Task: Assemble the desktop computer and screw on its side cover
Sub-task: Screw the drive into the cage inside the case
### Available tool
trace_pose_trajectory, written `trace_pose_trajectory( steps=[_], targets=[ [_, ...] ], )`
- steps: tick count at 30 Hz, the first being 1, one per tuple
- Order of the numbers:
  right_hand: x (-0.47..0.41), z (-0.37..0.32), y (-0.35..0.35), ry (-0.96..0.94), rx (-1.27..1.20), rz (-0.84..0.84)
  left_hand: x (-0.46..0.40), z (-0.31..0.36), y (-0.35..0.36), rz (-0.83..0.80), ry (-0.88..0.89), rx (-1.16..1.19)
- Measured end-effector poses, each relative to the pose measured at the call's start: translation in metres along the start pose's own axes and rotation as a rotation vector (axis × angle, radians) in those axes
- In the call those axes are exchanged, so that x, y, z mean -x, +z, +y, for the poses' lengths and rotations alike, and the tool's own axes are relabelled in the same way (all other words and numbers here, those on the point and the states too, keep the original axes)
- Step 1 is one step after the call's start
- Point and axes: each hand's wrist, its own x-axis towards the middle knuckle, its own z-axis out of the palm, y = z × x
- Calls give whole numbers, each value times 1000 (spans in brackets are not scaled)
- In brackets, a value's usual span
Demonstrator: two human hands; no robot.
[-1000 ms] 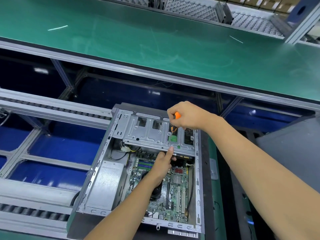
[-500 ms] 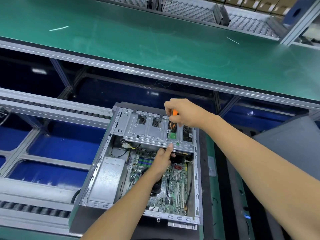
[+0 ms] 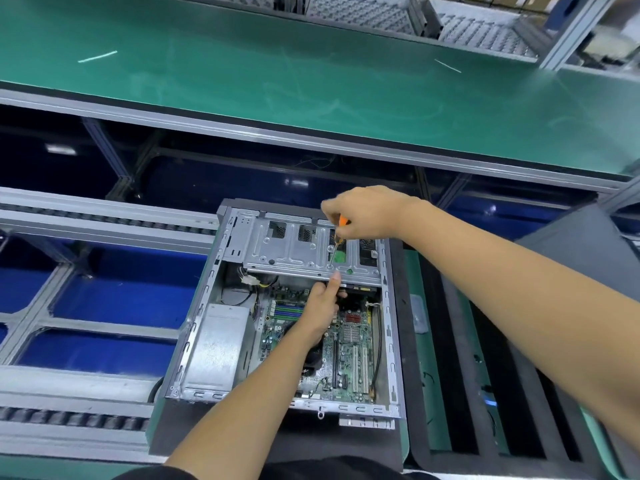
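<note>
The person's right forearm reaches in from the lower right, stretched forward and leftward, wrist bent slightly down. The right hand (image 3: 363, 213) has its fingers curled in a pinching grip, fingertips pointing downward. The left forearm comes up from the bottom edge, angled forward and to the right. The left hand (image 3: 322, 306) lies lower and nearer, back facing up, with the index finger (image 3: 334, 282) extended forward and the other fingers bent under.

Open computer case (image 3: 221, 306) lies flat, motherboard (image 3: 349, 344) exposed. Right hand (image 3: 363, 213) grips orange screwdriver (image 3: 337, 242), tip on drive cage (image 3: 298, 251), prob. at a screw. Left hand (image 3: 322, 308) inside, fingertip touching cage's near edge.
</note>
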Motion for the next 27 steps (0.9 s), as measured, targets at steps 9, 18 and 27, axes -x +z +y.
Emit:
trace_pose_trajectory(
  steps=[9, 18, 27],
  targets=[
    [3, -2, -2, -59, 91, 30, -5, -6, -1, 3, 13, -5],
    [-4, -8, 0, -82, -227, -36, -10, -10, -1, 19, 30, -14],
    [2, 4, 2, 10, -151, 3, -10, -11, -1, 1, 26, -6]
  ],
)
